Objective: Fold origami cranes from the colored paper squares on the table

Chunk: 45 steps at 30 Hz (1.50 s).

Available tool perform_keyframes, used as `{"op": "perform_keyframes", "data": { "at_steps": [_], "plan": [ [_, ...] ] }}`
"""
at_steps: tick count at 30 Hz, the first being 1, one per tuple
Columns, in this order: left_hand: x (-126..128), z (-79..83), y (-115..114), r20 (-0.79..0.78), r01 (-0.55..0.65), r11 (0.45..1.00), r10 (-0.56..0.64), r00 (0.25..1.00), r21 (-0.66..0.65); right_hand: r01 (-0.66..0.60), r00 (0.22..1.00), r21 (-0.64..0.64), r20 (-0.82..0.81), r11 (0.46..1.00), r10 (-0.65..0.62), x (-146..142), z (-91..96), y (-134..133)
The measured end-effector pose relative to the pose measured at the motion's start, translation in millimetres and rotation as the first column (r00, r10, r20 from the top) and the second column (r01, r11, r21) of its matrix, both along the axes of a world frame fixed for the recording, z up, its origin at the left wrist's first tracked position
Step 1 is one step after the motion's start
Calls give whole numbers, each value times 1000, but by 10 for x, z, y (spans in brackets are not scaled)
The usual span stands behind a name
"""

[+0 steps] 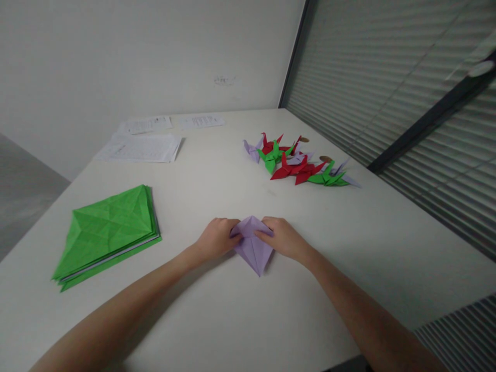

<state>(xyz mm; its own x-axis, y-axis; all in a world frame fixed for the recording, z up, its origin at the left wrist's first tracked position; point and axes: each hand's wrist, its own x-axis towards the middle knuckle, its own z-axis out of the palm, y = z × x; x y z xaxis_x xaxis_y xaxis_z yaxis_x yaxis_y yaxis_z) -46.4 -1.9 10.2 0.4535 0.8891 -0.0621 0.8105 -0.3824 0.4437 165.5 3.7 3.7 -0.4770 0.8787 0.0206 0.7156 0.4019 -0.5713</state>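
Note:
A lilac sheet of origami paper (253, 250), folded into a diamond with a crease down its middle, is held over the white table (201, 310). My left hand (219, 237) pinches its left corner, thumb on top. At the right corner, my right hand (282, 236) grips the paper the same way, its thumb lying on the upper face. One point of the diamond faces my body. The undersides of the fingers are hidden by the paper.
A stack of creased green paper (112, 219) lies at the left. Several folded red, green and lilac paper cranes (296, 168) cluster at the back right. Printed sheets (139, 147) lie at the back left. A wall (155, 57) and window blinds (380, 77) border the table.

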Motion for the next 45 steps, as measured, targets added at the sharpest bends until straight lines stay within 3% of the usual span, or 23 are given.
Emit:
{"op": "perform_keyframes", "data": {
  "at_steps": [8, 17, 23, 26, 29, 31, 34, 37, 40, 42, 45],
  "plan": [
    [-16, 35, -15, -11, -19, 999, 18, 1000, -50, -1, 998, 21, 66, 1000, -1, -29, -16, -29],
    [-63, -27, -3, -115, 1, 1000, -1, 993, 1, 21, 997, -130, -73, 991, -31, -80, 65, -108],
    [-57, -36, 12, 166, -65, 994, 50, 985, 83, 125, 987, -118, -90, 985, -136, -143, 2, -144],
    [-12, 115, -75, 232, -119, 948, 50, 971, 295, 207, 968, -94, -127, 974, -218, -154, -21, -144],
    [59, 276, -212, 76, 70, 862, -125, 989, 502, 242, 944, -134, -198, 961, -265, -149, -36, -120],
    [107, 299, -282, -35, 243, 810, -266, 963, 534, 272, 923, -154, -237, 950, -302, -147, -47, -99],
    [149, 193, -302, -204, 383, 765, -324, 924, 519, 292, 903, -168, -275, 942, -329, -146, -64, -75],
    [136, 66, -244, -303, 444, 737, -329, 894, 510, 284, 907, -140, -282, 948, -313, -116, -66, -56],
    [86, 44, -179, -332, 471, 725, -342, 879, 502, 244, 930, 23, -288, 970, -227, -26, -32, -9],
    [50, 74, -149, -319, 452, 734, -327, 889, 506, 137, 959, 147, -266, 980, -94, 63, 8, 35],
    [2, 120, -117, -300, 405, 745, -282, 911, 530, -13, 976, 151, -215, 988, 46, 197, 71, 85]
  ]
}}
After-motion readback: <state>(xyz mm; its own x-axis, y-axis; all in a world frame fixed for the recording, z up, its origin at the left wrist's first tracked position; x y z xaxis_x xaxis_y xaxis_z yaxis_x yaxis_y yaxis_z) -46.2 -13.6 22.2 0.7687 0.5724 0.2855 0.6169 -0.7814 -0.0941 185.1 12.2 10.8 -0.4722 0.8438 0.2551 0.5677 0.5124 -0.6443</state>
